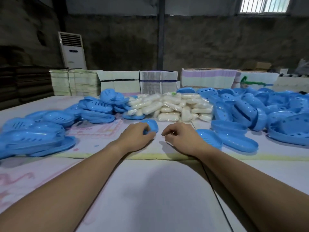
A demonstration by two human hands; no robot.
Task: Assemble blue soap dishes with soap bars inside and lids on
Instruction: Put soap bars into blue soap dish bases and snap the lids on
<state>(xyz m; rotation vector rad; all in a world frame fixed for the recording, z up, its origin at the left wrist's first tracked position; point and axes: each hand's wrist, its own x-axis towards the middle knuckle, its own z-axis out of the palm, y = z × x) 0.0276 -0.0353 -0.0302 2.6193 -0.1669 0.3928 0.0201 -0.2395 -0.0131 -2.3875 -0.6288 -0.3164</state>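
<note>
A glossy blue plastic soap dish (150,125), oval and shallow, sits on the table at the tips of the left hand (136,136), whose curled fingers grip its near edge. Just right of those fingers, apart from the dish, the right hand (179,137) rests with its fingers curled in and holding nothing.

Beyond both sets of fingertips lies a heap of soap bars (170,105), pale cream ovals in crinkled clear wrappers. Left of the left fingers spreads a pile of slotted lids (55,124), smooth domed shells with ribbed vents. Right of the right fingers lie open dish bases (234,134), some nested, and farther right a mound of perforated blue pieces (270,104).

The table (150,190) is covered in matte pale sheets with faint pink print, joined by a yellowish strip. Along its far edge stand strapped bundles of flat printed cartons (158,82). Behind them are a rough dark wall, a white floor-standing air conditioner (72,50) and a barred window (265,5).
</note>
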